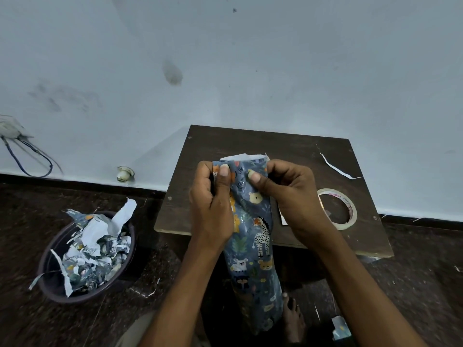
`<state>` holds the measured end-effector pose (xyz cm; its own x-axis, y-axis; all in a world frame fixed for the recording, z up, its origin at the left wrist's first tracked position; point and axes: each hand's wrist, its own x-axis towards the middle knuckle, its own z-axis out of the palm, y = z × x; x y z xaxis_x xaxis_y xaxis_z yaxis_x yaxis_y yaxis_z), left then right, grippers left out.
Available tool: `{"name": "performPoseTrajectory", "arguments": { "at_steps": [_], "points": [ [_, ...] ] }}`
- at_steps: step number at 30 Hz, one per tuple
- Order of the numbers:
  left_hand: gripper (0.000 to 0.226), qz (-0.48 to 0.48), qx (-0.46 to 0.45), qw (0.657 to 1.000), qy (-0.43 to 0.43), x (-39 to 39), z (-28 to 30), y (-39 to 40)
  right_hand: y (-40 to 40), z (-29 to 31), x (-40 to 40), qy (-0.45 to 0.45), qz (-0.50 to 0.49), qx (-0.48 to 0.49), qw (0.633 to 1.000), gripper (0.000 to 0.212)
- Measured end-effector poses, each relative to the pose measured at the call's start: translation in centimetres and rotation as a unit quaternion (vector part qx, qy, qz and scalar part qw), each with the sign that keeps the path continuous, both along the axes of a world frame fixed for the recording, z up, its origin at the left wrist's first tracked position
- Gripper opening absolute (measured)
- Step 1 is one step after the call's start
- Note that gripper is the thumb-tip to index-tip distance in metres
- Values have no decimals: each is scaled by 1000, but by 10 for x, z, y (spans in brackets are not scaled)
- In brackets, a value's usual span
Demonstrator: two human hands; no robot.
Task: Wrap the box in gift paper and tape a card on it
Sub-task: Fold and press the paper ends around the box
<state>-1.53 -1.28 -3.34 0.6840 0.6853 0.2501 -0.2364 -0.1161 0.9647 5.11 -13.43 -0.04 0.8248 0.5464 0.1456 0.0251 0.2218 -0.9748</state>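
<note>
A long box wrapped in blue gift paper printed with cartoon animals (pixel 253 236) is held up above the near edge of a small dark brown wooden table (pixel 250 144), its far end raised over the tabletop and its near end sloping down toward the person's bare foot (pixel 293 319) on the floor. At the box's far end the paper stands open, with its white underside showing along the torn top edge. The left hand (pixel 213 204) grips the left side of that far end, fingers curled round the paper and the thumb laid flat on the printed face. The right hand (pixel 293 196) pinches the right side of the same end, thumb pressed on the print and fingers folded behind. On the table, just right of the right hand, lies a roll of clear adhesive tape (pixel 337 209), flat on its side, and a white card corner (pixel 283 219) shows under the right wrist, mostly hidden. Farther back on the table's right part lies a thin white paper strip (pixel 335 166). On the dark speckled floor (pixel 25 246) left of the table stands a round dark plastic basin (pixel 47 269), filled with crumpled and torn scraps of the same blue animal paper (pixel 92 251), white sides up in places, some hanging over its rim. Behind the table rises a pale blue wall (pixel 250 58).
</note>
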Motion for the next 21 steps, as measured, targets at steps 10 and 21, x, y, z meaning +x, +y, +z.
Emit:
{"name": "performPoseTrajectory", "arguments": {
  "at_steps": [10, 21],
  "points": [
    [21, -22, -27, 999, -9, -1, 9, -2, -11, -3, 12, -64, -5, 16, 998, 10],
    [22, -21, -22, 999, -15, -2, 8, -3, -4, 3, 8, -130, -115, -17, 985, 27]
  ]
}}
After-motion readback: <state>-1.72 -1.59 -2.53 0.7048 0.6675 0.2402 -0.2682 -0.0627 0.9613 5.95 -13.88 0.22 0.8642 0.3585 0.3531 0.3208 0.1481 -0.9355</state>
